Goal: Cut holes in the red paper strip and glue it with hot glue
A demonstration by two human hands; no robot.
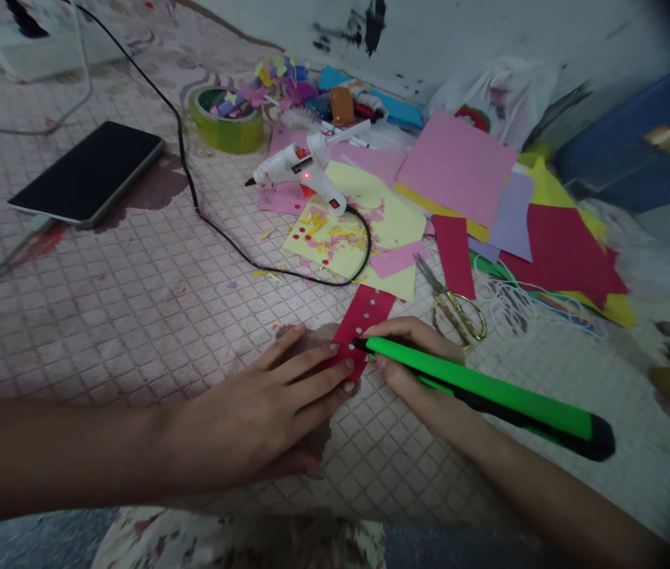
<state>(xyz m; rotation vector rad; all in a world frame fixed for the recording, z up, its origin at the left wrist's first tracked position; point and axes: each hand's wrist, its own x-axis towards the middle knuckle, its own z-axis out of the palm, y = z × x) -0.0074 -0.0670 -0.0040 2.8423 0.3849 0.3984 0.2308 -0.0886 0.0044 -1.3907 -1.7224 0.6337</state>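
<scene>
A red paper strip [363, 312] with a row of small round holes lies on the tablecloth in front of me. My left hand [257, 411] is flat, its fingers spread, with the fingertips resting on the strip's left edge. My right hand [418, 367] is closed round the front of a long green and black hole punch [489, 383]. The dark tip of this punch is at the strip's right side, close to the holes. Just beyond my right hand lie gold-handled scissors [458, 310], blades pointing away and slightly spread. My right palm is partly hidden by the punch.
A white glue gun [305, 170] with a red light lies on pale yellow paper [397, 273] among paper scraps; its black cord loops across the cloth. Colored paper sheets [459, 166] and white string [525, 304] are right. Green tape [228, 134] and a phone [89, 170] are left.
</scene>
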